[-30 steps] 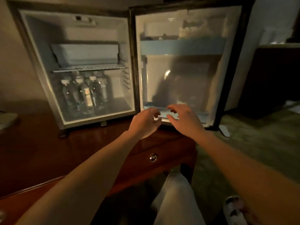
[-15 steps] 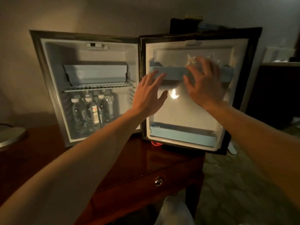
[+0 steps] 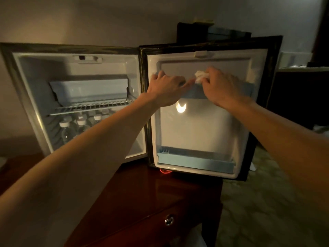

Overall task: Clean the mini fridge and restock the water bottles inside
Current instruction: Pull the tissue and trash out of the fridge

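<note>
The mini fridge stands open on a wooden cabinet, its door swung out to the right. Several water bottles stand on the fridge floor under a wire shelf; my left forearm hides some of them. My left hand grips the left end of the upper blue door shelf. My right hand pinches a crumpled white tissue just above that shelf's rim.
A lower blue door shelf runs along the door's bottom. The red-brown cabinet has a drawer with a round metal knob. Dark furniture stands at the right, with patterned carpet below.
Both hands rose from the lower door shelf to the upper one. The left hand now grips that shelf and the right hand has closed on the tissue. The view tilted upward.
</note>
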Tool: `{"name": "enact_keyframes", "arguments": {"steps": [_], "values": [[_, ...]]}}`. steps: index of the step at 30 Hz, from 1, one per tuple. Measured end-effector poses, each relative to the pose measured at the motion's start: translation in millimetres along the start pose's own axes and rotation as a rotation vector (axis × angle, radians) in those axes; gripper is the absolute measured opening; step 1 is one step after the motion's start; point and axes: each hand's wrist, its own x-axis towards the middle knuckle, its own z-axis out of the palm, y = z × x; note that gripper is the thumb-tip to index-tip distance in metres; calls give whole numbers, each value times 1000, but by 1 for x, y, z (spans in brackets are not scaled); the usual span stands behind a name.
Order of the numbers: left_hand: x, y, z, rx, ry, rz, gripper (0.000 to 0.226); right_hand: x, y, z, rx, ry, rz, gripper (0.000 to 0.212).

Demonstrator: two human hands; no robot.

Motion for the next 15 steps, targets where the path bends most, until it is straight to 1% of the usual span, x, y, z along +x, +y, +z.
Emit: {"name": "enact_keyframes", "arguments": {"steps": [2,4,7,9,11,15], "values": [[5,-3,2,-59,18,-24,33,1,0,3,-11,32,2,31],[9,-7,5,-149,86,-46,23,-1,0,4,4,80,-16,29],[10,-10,8,-278,129,-52,22,-5,2,3,92,176,-66,25],[12,-9,8,-343,123,-59,20,-6,5,2,232,251,-106,22],[14,-10,9,-409,165,-58,14,-10,7,-2,344,291,-128,22],[16,-8,3,-579,273,-114,7,-19,11,-4,390,349,-200,22]]}}
